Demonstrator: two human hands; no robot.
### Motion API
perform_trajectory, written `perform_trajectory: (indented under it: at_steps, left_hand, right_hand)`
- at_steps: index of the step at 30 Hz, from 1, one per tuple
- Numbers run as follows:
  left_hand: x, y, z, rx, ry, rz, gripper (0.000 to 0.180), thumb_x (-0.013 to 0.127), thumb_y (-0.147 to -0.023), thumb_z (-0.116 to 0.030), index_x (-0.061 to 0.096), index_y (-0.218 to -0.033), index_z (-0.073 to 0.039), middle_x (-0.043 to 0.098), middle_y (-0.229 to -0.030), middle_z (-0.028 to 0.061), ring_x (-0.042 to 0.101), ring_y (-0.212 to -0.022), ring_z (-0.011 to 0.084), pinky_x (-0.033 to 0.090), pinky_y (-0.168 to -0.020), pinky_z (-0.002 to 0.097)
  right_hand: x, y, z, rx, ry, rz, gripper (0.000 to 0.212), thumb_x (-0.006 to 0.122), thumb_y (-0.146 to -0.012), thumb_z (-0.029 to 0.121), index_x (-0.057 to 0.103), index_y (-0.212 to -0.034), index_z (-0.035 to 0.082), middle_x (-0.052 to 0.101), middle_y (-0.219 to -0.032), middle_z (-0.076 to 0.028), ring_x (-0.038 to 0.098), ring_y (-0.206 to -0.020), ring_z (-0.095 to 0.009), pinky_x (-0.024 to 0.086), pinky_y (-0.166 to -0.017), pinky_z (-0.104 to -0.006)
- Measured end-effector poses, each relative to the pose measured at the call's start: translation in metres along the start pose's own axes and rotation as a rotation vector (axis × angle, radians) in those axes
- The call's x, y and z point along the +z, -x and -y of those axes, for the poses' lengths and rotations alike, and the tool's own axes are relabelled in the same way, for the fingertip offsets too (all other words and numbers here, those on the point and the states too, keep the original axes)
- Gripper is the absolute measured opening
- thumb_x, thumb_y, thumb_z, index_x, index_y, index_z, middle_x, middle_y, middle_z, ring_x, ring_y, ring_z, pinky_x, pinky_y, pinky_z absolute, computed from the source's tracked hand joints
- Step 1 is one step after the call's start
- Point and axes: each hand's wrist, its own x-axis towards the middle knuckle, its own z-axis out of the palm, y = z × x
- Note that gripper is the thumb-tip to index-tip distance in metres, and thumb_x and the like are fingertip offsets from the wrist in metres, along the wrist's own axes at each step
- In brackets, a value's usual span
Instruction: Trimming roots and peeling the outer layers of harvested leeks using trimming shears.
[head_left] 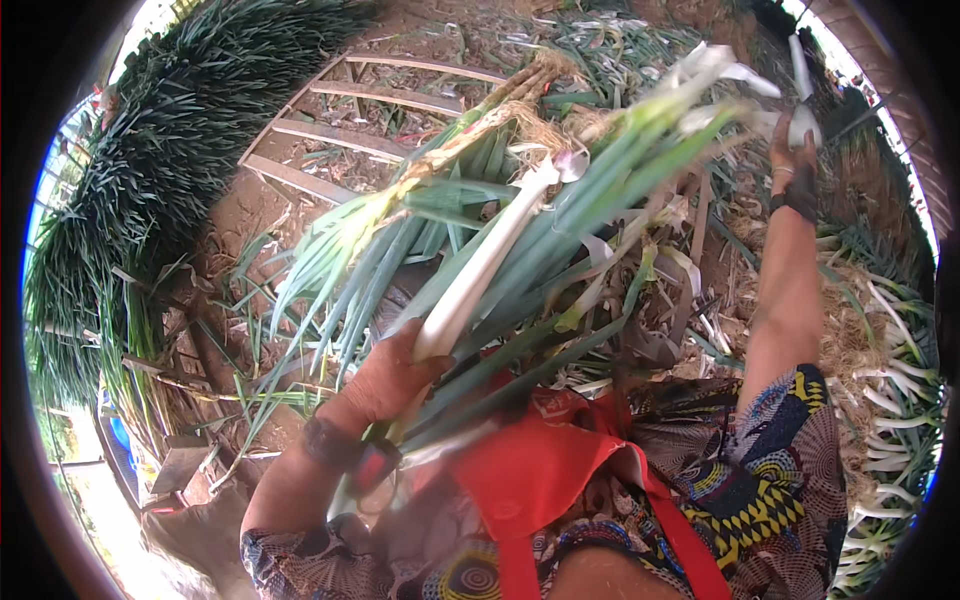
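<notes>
My left hand (392,375) is closed around the white stalk of a long green onion (490,262), whose root end points up and away. Long green leaves (575,225) spread beside that stalk and across my lap. At the far right, my right hand (786,155) is raised with its arm stretched out. Its fingers are curled about a white stalk of green onion (803,128), blurred by motion. More green onions with tan roots (530,110) and yellowing outer leaves lie in front of me.
A tall heap of green onion tops (190,110) fills the left side. A slatted wooden frame (330,180) lies on the brown ground amid trimmings. White stalks (885,450) with roots line the right side. Over my patterned clothing is a red apron (530,470).
</notes>
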Motion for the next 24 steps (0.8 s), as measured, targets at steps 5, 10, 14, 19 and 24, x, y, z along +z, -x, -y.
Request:
perform_trajectory:
  at_steps: [5,10,14,19,24]
  left_hand:
    - [0.000,0.002,-0.005,-0.058,-0.049,-0.072,0.037,0.069,-0.083,-0.024,0.052,-0.104,0.001,0.062,-0.077,0.0100,0.061,-0.067,0.0164,0.050,-0.062,0.0330]
    - [0.023,-0.002,-0.006,-0.051,-0.124,-0.051,0.047,0.068,-0.081,-0.030,0.051,-0.113,0.000,0.064,-0.093,0.0238,0.064,-0.089,0.0350,0.049,-0.080,0.0417]
    - [0.031,0.005,-0.013,-0.050,-0.078,0.027,0.048,0.069,-0.080,-0.029,0.053,-0.115,0.000,0.063,-0.094,0.0233,0.063,-0.090,0.0343,0.048,-0.081,0.0409]
    - [0.041,0.010,0.013,0.048,0.102,0.117,0.050,0.068,-0.083,-0.028,0.051,-0.123,-0.001,0.064,-0.095,0.0159,0.064,-0.085,0.0229,0.051,-0.075,0.0345]
    - [0.028,0.018,-0.011,-0.112,0.507,0.309,0.048,0.065,-0.087,-0.018,0.046,-0.129,-0.002,0.063,-0.097,0.0084,0.060,-0.081,0.0117,0.050,-0.070,0.0263]
  right_hand:
    - [0.080,0.105,-0.179,-0.178,0.890,0.071,0.032,0.065,-0.078,0.029,0.064,-0.102,0.008,0.064,-0.090,-0.006,0.057,-0.071,-0.016,0.048,-0.061,-0.0286]
    - [0.080,0.174,-0.290,-0.241,1.397,0.405,0.045,0.070,-0.082,0.040,0.058,-0.101,0.001,0.067,-0.080,-0.006,0.062,-0.066,-0.016,0.050,-0.058,-0.0306]
    - [0.084,0.188,-0.303,-0.427,1.522,0.228,0.028,0.064,-0.089,0.022,0.048,-0.098,0.001,0.064,-0.079,-0.015,0.065,-0.068,-0.026,0.052,-0.062,-0.0367]
    - [0.076,0.173,-0.285,-0.732,1.681,0.406,0.016,0.055,-0.090,0.017,0.046,-0.094,0.004,0.060,-0.077,-0.021,0.061,-0.069,-0.040,0.048,-0.059,-0.0446]
    - [0.061,0.133,-0.255,-0.806,1.763,0.291,0.012,0.053,-0.087,0.015,0.051,-0.091,0.004,0.060,-0.084,-0.022,0.059,-0.079,-0.042,0.048,-0.067,-0.0476]
